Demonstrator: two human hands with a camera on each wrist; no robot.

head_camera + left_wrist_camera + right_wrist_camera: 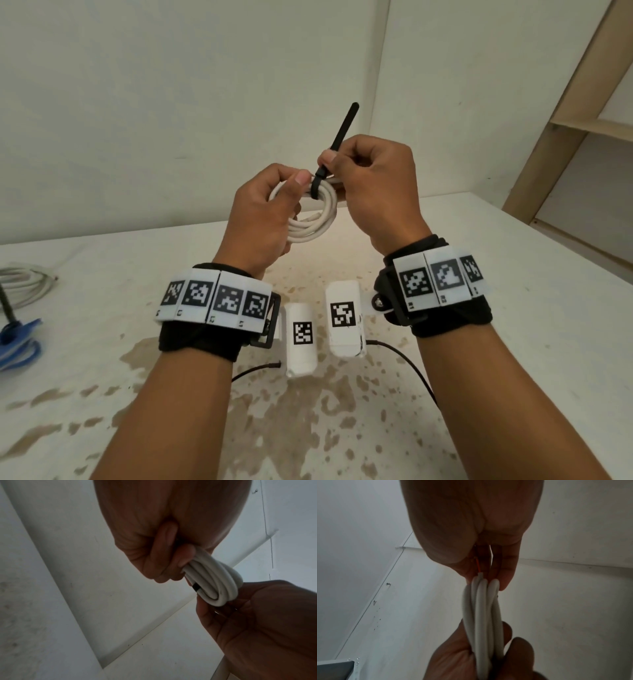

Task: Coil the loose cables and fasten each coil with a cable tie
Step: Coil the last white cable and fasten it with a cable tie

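Above the surface (pixel 479 274), the left hand (pixel 260 219) curls its fingers (pixel 187 555) round the white cable coil (pixel 317 216), while the right hand (pixel 373 192) apparently pinches the black cable tie (pixel 339 137) looped round its top.

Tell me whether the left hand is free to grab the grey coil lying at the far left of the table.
Probably not yet: the left hand grips the white coil while the right hand pinches the black cable tie. The grey coil lies unobstructed on the table.
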